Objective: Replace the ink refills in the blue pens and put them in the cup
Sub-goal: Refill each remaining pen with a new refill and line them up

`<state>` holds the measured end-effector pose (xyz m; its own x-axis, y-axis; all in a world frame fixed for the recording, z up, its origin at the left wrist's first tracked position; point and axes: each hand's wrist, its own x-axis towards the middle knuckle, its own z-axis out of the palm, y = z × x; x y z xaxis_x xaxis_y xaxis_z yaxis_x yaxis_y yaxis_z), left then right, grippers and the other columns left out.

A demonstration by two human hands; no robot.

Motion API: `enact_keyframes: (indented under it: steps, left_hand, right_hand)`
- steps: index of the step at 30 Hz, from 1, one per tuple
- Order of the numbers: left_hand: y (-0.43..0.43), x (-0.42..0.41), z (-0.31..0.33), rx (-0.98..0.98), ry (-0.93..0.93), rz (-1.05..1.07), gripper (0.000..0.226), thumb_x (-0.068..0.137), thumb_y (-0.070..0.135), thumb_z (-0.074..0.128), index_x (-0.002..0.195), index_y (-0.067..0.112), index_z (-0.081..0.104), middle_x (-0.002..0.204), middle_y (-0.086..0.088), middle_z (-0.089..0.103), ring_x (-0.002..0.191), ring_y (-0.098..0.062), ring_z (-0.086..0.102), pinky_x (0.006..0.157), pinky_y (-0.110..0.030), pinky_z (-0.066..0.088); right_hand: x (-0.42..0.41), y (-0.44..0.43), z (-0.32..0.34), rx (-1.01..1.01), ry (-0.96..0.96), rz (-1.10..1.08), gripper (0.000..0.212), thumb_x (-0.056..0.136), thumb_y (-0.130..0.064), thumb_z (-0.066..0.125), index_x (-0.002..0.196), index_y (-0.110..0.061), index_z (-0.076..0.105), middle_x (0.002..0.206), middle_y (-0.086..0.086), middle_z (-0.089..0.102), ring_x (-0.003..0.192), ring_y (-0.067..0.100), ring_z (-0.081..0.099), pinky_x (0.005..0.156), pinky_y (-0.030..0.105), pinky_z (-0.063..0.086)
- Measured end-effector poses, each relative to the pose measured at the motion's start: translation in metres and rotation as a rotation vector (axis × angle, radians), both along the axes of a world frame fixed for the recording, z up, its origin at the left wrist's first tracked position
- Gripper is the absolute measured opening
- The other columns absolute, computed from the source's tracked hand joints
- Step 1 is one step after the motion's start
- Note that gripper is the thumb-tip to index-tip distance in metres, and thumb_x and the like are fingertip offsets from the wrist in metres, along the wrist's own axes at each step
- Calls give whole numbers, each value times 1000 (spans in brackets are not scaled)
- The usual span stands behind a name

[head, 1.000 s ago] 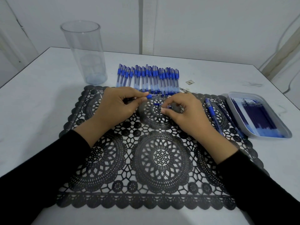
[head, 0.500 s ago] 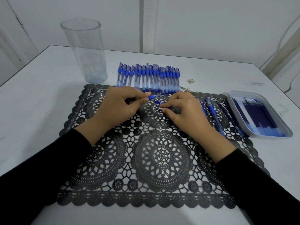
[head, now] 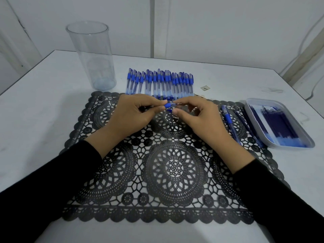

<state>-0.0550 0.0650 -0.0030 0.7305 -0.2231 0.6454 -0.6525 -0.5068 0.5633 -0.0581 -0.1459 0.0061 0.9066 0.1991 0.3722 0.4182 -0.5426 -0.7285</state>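
We see both hands meeting mid-frame over the black lace mat [head: 175,172]: the left hand [head: 133,114] pinches a blue pen [head: 168,105], the right hand [head: 198,118] at its tip. Behind, a pen row [head: 159,83]; upper left, the clear cup [head: 91,55]; right, the refill tray [head: 301,137].

pen row [head: 160,83] blocks far side, cup [head: 91,57] (upright) left, tray [head: 278,123] right

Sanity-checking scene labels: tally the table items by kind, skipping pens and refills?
Clear cup: 1
White tray: 1
Black lace mat: 1
Small scrap: 1
Total: 4
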Motion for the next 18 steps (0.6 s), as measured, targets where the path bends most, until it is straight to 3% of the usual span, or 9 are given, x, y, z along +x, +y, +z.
enact_keyframes:
  steps: [3,7,9,13,18]
  left_hand:
    - [1,0,-1,-35,31,-2,23,85,17,76,107,11,75,96,2,75,81,-9,73,72,-35,60]
    - [2,0,-1,-71,46,12,23,86,20,76,107,13,75,96,3,76,81,-16,74,71,-40,60]
    - [4,0,0,-89,54,16,22,86,17,75,107,12,75,97,4,75,85,-10,73,76,-33,61]
    - [7,1,3,-102,54,60,20,86,14,76,106,11,76,99,4,75,91,-2,72,83,-19,56]
    - [6,0,4,-101,58,95,20,86,14,76,106,13,76,97,8,74,90,3,70,83,-12,52]
  right_hand:
    - [1,-3,4,160,95,33,12,84,-23,75,96,-20,76,75,-5,70,61,3,52,58,15,43]
    - [0,-12,10,397,226,34,14,81,-17,77,95,-17,77,83,7,74,72,15,62,71,23,53]
    - [0,-15,14,553,292,50,14,77,-14,78,91,-15,77,86,7,75,79,15,66,76,25,55]
    - [5,-21,18,905,400,133,10,75,-10,73,76,-19,76,89,3,72,80,15,62,72,23,46]
    - [5,-27,26,1117,404,103,8,88,-4,62,88,-11,66,95,7,71,79,14,66,62,21,48]
